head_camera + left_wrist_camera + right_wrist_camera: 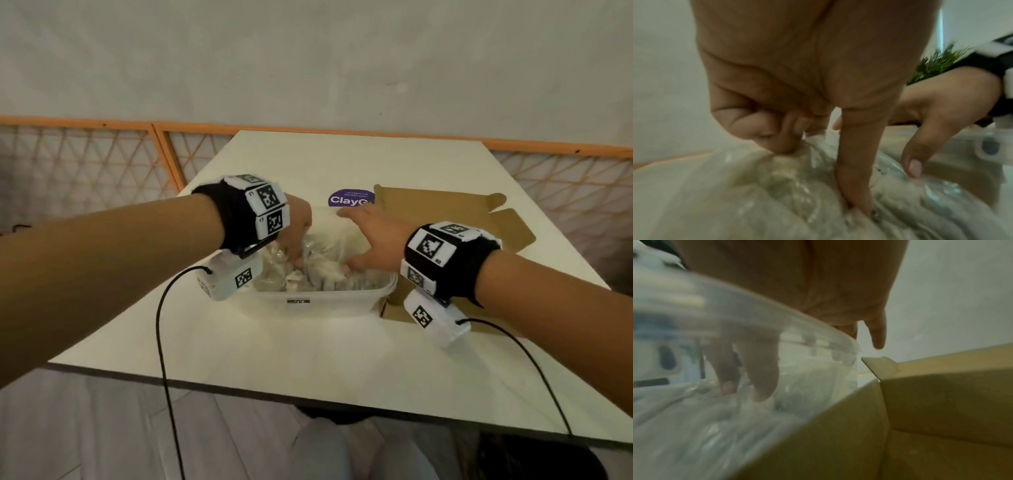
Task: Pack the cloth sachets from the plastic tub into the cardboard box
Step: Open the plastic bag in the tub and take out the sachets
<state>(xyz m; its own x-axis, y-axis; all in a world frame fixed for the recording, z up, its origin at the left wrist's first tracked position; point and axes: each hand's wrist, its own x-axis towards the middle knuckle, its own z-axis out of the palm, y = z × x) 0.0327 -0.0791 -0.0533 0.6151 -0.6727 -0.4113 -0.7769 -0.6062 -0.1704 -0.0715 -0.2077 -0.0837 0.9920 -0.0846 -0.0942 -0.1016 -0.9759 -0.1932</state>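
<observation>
Several sachets (320, 270) could be spilled onto the table (239, 342) if the heaped pile in the plastic tub (325, 301) is lifted carelessly. A sachet wrapper is pinched by the left hand (789, 91), index finger extended downward. The pile is covered by the right hand (376, 236), fingers spread and uncurled. The cardboard box (455, 222) stands just beside the tub.
</observation>
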